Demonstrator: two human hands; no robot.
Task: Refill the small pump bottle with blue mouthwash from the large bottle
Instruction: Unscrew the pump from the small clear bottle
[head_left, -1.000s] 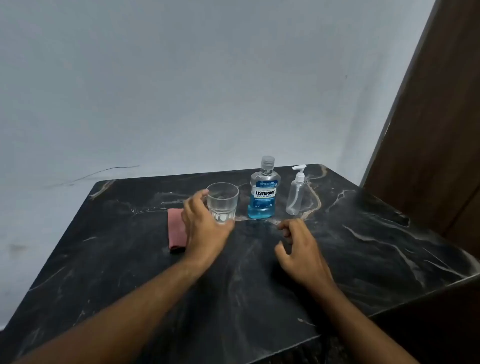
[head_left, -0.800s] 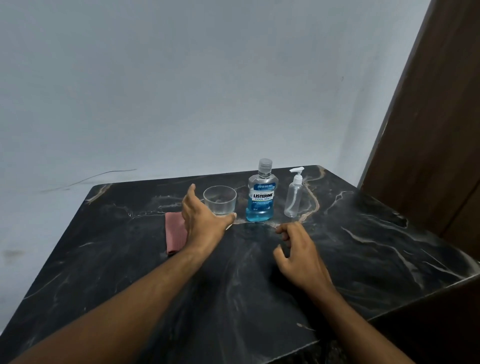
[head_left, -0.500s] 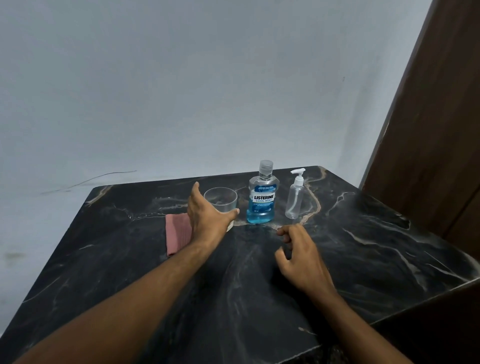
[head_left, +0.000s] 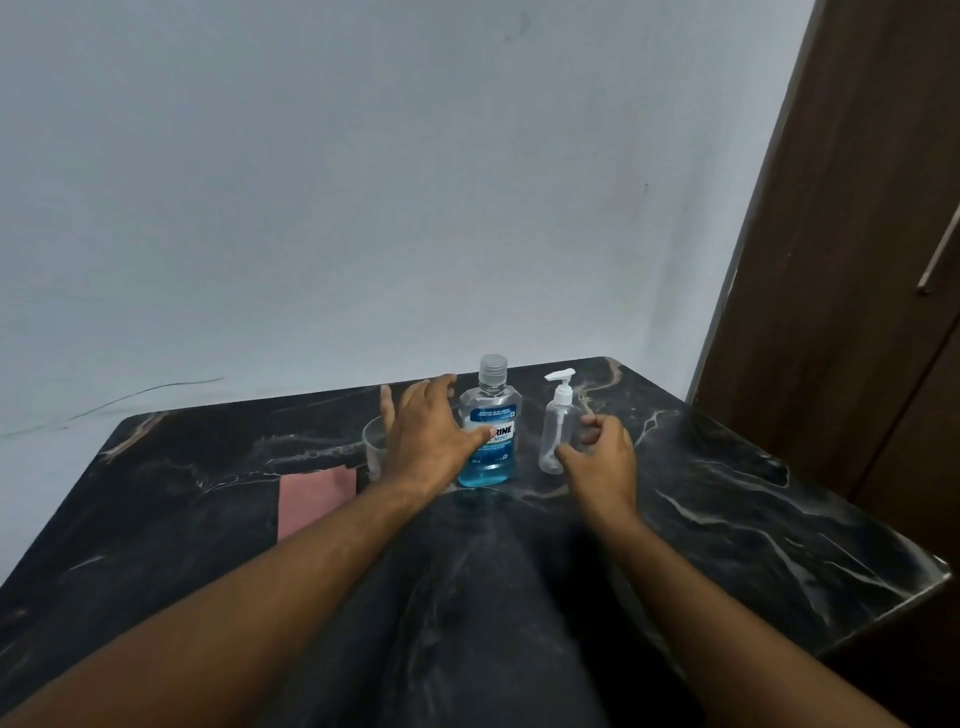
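The large mouthwash bottle (head_left: 490, 418) stands upright near the back of the dark marble table (head_left: 727, 519), holding blue liquid in its lower part, with a clear cap on. The small clear pump bottle (head_left: 557, 423) with a white pump stands just to its right. My left hand (head_left: 428, 434) is spread open right beside the large bottle's left side, thumb across the label; contact is unclear. My right hand (head_left: 600, 457) is curled next to the pump bottle's lower right, fingers apart, holding nothing.
A clear drinking glass (head_left: 374, 447) stands left of the large bottle, mostly hidden behind my left hand. A folded pink cloth (head_left: 311, 499) lies in front of it to the left. A grey wall rises behind the table and a brown wooden door (head_left: 857, 260) is at the right.
My left hand has moved from the glass rightward to the large bottle. My right hand has moved forward from the table's middle to the pump bottle. The camera has tilted upward.
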